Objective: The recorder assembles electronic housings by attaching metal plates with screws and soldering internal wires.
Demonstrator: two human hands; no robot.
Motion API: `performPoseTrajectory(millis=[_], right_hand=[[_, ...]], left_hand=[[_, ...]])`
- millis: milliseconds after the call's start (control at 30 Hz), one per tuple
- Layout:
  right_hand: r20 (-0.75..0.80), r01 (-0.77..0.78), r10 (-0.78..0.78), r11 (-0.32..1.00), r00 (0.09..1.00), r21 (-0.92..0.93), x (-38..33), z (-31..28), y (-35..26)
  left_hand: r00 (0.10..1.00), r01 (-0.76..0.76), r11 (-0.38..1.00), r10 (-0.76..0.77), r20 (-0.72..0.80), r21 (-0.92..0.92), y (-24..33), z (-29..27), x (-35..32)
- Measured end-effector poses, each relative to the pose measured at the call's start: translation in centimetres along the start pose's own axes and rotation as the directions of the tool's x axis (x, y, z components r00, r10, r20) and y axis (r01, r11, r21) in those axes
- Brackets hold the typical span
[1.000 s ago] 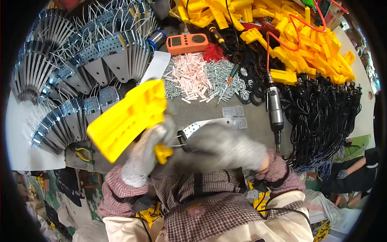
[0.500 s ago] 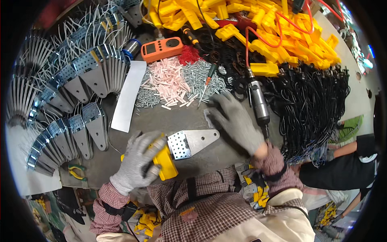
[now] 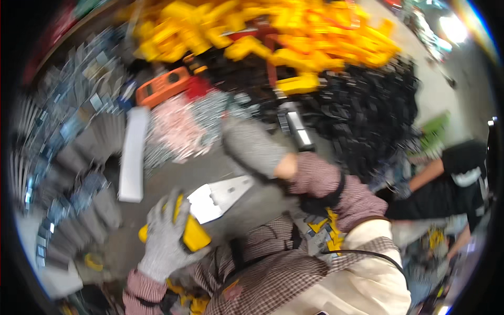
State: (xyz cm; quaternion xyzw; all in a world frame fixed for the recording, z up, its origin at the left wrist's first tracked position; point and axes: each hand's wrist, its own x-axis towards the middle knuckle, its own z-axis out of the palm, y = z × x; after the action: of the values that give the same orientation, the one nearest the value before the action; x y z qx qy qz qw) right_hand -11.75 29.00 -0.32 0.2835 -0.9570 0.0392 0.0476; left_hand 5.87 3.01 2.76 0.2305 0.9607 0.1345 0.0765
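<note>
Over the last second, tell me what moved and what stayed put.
The right hand left the yellow part and metal bracket and reached up the table toward the pile of screws; it holds nothing that I can see. The left hand brought the yellow part down from its raised position to the table. It kept its grip throughout, with the bracket still attached.

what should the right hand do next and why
Probably close on a screw and bring it back to the plate. The right hand is stretched out flat over the screw pile, and the blur hides any grip. The left hand holds the yellow part against the metal plate, which lies bare on the table.
</note>
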Motion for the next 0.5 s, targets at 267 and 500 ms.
performPoseTrajectory(millis=[267, 500], right_hand=[[-0.236, 0.182, -0.048, 0.787, 0.971, 0.590, -4.3, -0.9, -3.6], [-0.484, 0.328, 0.043, 0.682, 0.874, 0.654, -6.2, 3.1, -7.2]], left_hand=[[0.983, -0.093, 0.992, 0.105, -0.150, 0.088, 0.9, 0.7, -1.2], [0.941, -0.262, 0.961, 0.275, -0.198, 0.089, 0.9, 0.4, -1.8]])
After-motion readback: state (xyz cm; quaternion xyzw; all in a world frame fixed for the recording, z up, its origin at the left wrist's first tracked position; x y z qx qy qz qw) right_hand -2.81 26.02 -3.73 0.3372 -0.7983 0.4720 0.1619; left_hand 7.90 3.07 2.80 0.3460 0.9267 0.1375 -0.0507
